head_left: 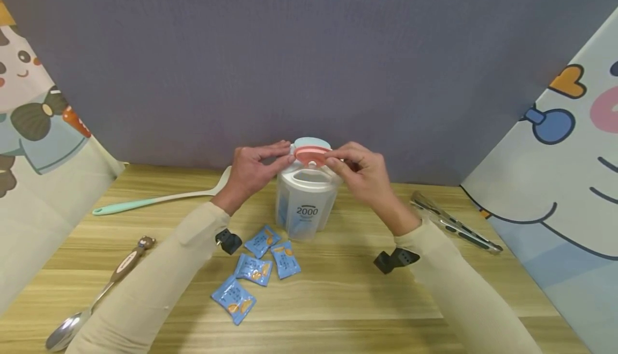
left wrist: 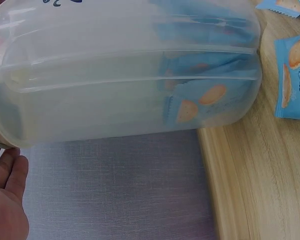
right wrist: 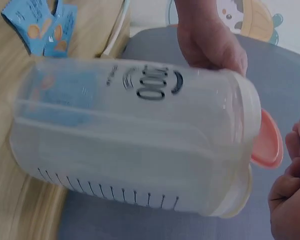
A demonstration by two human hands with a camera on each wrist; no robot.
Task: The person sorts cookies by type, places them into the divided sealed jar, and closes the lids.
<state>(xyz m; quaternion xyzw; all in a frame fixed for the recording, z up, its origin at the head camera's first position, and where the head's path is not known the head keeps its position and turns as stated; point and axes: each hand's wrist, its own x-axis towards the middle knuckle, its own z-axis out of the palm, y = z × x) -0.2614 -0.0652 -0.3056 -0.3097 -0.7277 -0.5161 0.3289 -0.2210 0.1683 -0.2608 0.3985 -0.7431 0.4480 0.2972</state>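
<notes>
A translucent storage jar (head_left: 304, 212) marked 2000 stands upright on the table, with blue snack packets (left wrist: 202, 100) inside at its bottom. On its white lid (head_left: 304, 178), a pink flap (head_left: 311, 155) is tilted up, in front of a pale blue piece (head_left: 312, 142). My left hand (head_left: 253, 166) holds the lid's left side, thumb tip at the flap's left edge and fingers reaching behind. From the other side my right hand (head_left: 362, 174) pinches the flap's right edge between thumb and index finger. In the right wrist view the other fingers (right wrist: 287, 187) are curled.
Several blue packets (head_left: 253, 269) lie on the wooden table (head_left: 338, 300) before the jar. To the left are a mint-handled spatula (head_left: 154, 200) and a bear-topped spoon (head_left: 103, 292). Metal tongs (head_left: 454, 222) lie at the right. A grey panel (head_left: 309, 53) rises behind.
</notes>
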